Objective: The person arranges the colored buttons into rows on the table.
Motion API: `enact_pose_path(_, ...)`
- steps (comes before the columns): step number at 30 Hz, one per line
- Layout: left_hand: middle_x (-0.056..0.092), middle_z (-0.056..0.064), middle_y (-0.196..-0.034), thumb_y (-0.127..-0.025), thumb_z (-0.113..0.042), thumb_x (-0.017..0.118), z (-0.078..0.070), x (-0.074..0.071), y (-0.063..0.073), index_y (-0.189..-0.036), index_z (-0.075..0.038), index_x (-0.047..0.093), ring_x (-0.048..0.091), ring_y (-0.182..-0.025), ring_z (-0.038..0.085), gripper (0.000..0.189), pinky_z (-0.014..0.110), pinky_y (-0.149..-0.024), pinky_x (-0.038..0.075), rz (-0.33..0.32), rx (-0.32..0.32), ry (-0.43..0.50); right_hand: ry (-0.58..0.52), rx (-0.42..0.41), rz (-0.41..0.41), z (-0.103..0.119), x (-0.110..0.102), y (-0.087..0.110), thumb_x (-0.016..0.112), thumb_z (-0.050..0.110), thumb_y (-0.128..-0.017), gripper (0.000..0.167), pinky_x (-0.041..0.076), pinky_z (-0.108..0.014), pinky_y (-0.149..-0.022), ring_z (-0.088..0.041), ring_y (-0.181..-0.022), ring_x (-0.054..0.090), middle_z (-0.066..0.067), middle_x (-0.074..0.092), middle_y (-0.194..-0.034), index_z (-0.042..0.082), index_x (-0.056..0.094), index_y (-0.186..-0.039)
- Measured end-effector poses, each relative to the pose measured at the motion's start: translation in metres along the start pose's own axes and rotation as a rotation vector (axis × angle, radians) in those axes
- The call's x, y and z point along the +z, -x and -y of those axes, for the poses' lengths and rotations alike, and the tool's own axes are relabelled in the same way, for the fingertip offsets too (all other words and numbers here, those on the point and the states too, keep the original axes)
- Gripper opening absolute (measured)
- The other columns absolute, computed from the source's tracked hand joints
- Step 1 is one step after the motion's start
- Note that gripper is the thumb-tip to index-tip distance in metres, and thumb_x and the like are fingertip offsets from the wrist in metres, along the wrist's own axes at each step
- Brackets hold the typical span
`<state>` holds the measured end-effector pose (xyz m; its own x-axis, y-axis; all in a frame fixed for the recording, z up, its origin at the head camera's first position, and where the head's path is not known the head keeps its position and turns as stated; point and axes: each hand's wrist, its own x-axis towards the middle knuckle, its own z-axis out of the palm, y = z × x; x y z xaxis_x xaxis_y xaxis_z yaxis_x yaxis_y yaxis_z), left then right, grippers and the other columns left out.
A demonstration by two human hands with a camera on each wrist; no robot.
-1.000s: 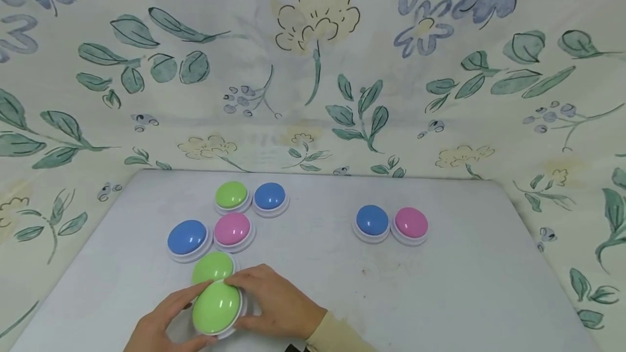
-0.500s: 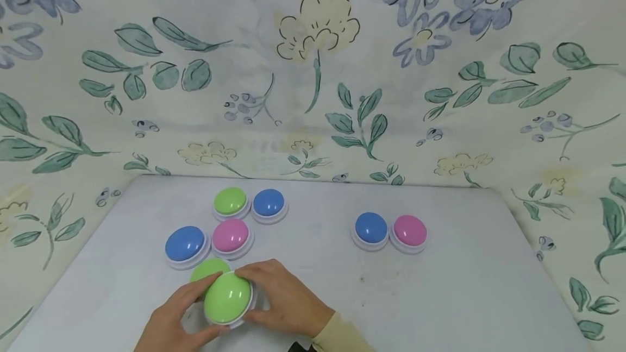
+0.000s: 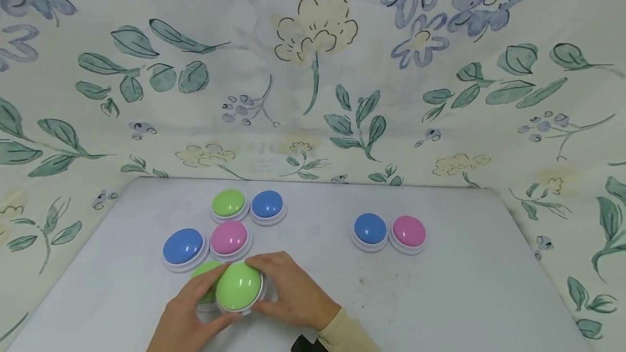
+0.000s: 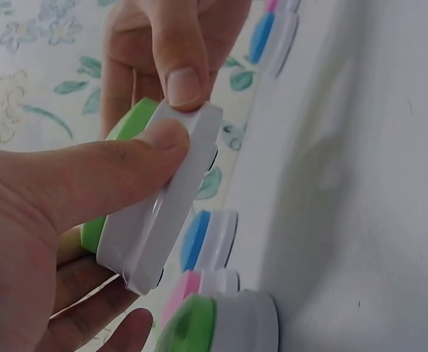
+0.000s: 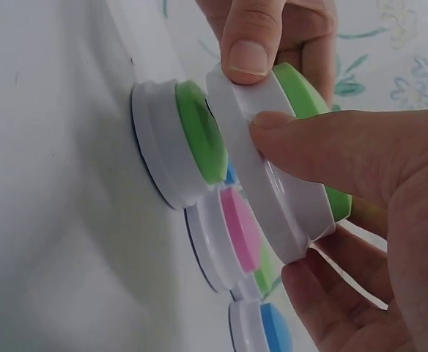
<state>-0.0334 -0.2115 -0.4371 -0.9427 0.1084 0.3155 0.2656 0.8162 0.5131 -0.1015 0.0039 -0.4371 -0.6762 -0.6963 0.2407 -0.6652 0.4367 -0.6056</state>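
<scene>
A green dome push button (image 3: 238, 287) with a white round base is held up off the table between both hands. My left hand (image 3: 188, 308) grips its left side, thumb on the base (image 4: 152, 220) in the left wrist view. From the other side my right hand (image 3: 295, 293) grips it, thumb also on the white base (image 5: 254, 176). Behind and left of it, a second green button (image 3: 206, 282) stands on the table, partly covered by the left hand and the held button. In the right wrist view this standing button (image 5: 203, 136) shows a gap from the raised one.
On the white table (image 3: 455, 297), a pink button (image 3: 229, 237) and a blue button (image 3: 183, 246) stand beyond the hands. Farther back are another green (image 3: 228, 202) and blue button (image 3: 267, 203). A blue (image 3: 370, 228) and pink pair (image 3: 409, 231) stands right. Floral cloth (image 3: 313, 134) hangs behind.
Both hands have carried the green button to the right and slightly farther from the body. The standing buttons keep their places; the view has shifted slightly.
</scene>
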Motion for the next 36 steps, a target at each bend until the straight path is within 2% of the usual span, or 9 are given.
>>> enact_pose_path(2, 0.066, 0.0, -0.129, -0.055, -0.026, 0.099, -0.001, 0.002, -0.002, -0.139, -0.011, 0.059, 0.061, -0.114, 0.02, 0.094, 0.006, -0.098, 0.041, -0.04, 0.035, 0.01, -0.003, -0.003, -0.015, -0.002, -0.001, 0.0, 0.084, 0.024, -0.083, 0.071, 0.037, -0.023, -0.113, -0.012, -0.132, 0.048, 0.001, 0.055, -0.143, 0.01, 0.052, -0.145)
enact_pose_path(4, 0.066, 0.0, -0.128, -0.055, -0.022, 0.099, -0.003, 0.003, -0.004, -0.139, -0.011, 0.059, 0.06, -0.113, 0.019, 0.094, -0.002, -0.098, 0.03, -0.06, 0.05, 0.019, -0.01, -0.01, -0.033, -0.004, -0.003, 0.0, 0.085, 0.023, -0.082, 0.071, 0.037, -0.024, -0.113, -0.013, -0.132, 0.048, -0.001, 0.056, -0.142, 0.009, 0.053, -0.144)
enact_pose_path(7, 0.066, 0.001, -0.126, -0.056, -0.021, 0.099, -0.006, 0.004, -0.009, -0.139, -0.012, 0.059, 0.062, -0.112, 0.021, 0.092, -0.002, -0.097, 0.031, -0.058, 0.035, 0.029, -0.017, -0.006, -0.052, -0.006, -0.005, 0.0, 0.085, 0.022, -0.082, 0.071, 0.038, -0.025, -0.113, -0.014, -0.132, 0.048, -0.003, 0.055, -0.141, 0.008, 0.053, -0.144)
enact_pose_path(11, 0.066, 0.003, -0.127, -0.059, -0.021, 0.098, -0.011, 0.005, -0.014, -0.14, -0.012, 0.058, 0.063, -0.114, 0.025, 0.091, 0.008, -0.097, 0.042, -0.04, 0.005, 0.034, -0.023, 0.028, -0.064, -0.009, -0.007, 0.0, 0.084, 0.021, -0.082, 0.07, 0.039, -0.026, -0.112, -0.015, -0.131, 0.049, -0.003, 0.055, -0.14, 0.009, 0.054, -0.143)
enact_pose_path(14, 0.065, 0.005, -0.131, -0.061, -0.02, 0.097, -0.014, 0.007, -0.018, -0.141, -0.012, 0.057, 0.062, -0.118, 0.027, 0.091, 0.029, -0.097, 0.052, -0.026, 0.002, 0.039, -0.028, 0.061, -0.067, -0.011, -0.009, 0.0, 0.085, 0.021, -0.082, 0.069, 0.04, -0.027, -0.112, -0.014, -0.131, 0.05, -0.003, 0.055, -0.139, 0.01, 0.054, -0.143)
enact_pose_path(18, 0.064, 0.009, -0.134, -0.063, -0.018, 0.096, -0.017, 0.008, -0.025, -0.142, -0.009, 0.056, 0.06, -0.121, 0.031, 0.089, 0.05, -0.097, 0.052, -0.001, 0.006, 0.031, -0.02, 0.082, -0.078, -0.014, -0.012, 0.001, 0.085, 0.021, -0.082, 0.07, 0.04, -0.027, -0.112, -0.014, -0.131, 0.05, -0.003, 0.054, -0.14, 0.01, 0.054, -0.143)
enact_pose_path(25, 0.063, 0.014, -0.135, -0.063, -0.014, 0.095, -0.024, 0.014, -0.036, -0.139, -0.003, 0.057, 0.061, -0.121, 0.034, 0.086, 0.051, -0.097, 0.052, -0.027, 0.055, 0.024, -0.016, 0.09, -0.116, -0.02, -0.018, 0.003, 0.086, 0.021, -0.081, 0.072, 0.041, -0.028, -0.112, -0.015, -0.131, 0.051, -0.004, 0.054, -0.139, 0.008, 0.053, -0.143)
enact_pose_path(32, 0.061, 0.016, -0.137, -0.07, -0.014, 0.092, -0.032, 0.021, -0.047, -0.14, -0.001, 0.055, 0.059, -0.124, 0.036, 0.081, 0.053, -0.1, 0.051, 0.037, -0.013, 0.073, -0.046, 0.109, -0.142, -0.031, -0.024, 0.005, 0.087, 0.018, -0.08, 0.072, 0.043, -0.03, -0.111, -0.017, -0.127, 0.054, -0.005, 0.054, -0.137, 0.007, 0.054, -0.143)
enact_pose_path(36, 0.061, 0.016, -0.137, -0.07, -0.014, 0.092, -0.038, 0.026, -0.054, -0.141, 0.0, 0.054, 0.058, -0.125, 0.036, 0.082, 0.053, -0.101, 0.051, 0.046, -0.018, 0.062, -0.073, 0.14, -0.141, -0.035, -0.03, 0.007, 0.087, 0.015, -0.079, 0.072, 0.043, -0.03, -0.111, -0.017, -0.128, 0.054, -0.006, 0.054, -0.137, 0.007, 0.053, -0.143)
